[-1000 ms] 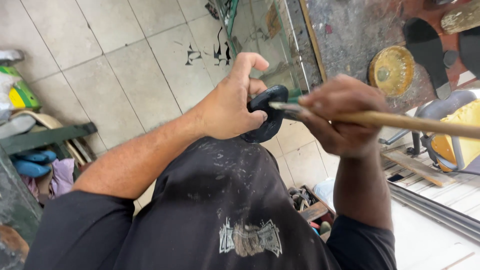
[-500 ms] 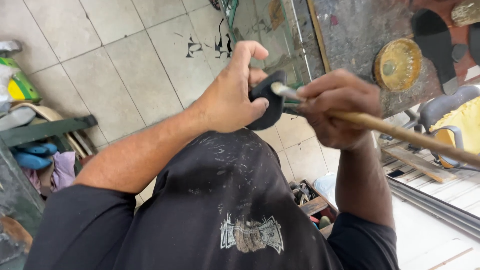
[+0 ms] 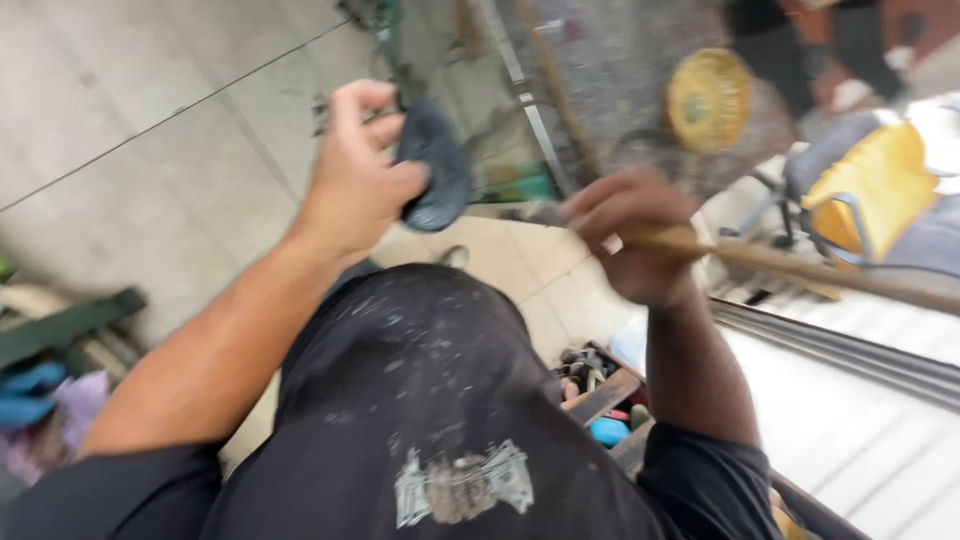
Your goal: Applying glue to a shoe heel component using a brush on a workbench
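My left hand is raised in front of me, closed around a dark rounded object that looks like a small black pad or dish. My right hand grips a long wooden-handled tool whose handle runs off to the right; its metal tip points left, a short gap from the dark object. The picture is motion-blurred. My black, paint-flecked shirt fills the lower middle.
A tiled floor lies below. A round yellow woven disc sits upper right beside a yellow seat. A wooden box of small tools lies by my right arm. Green and blue items are at the left edge.
My hands have drawn apart: the tool tip has left the dark object, which my left hand lifted up and left. The view has shifted and blurred.
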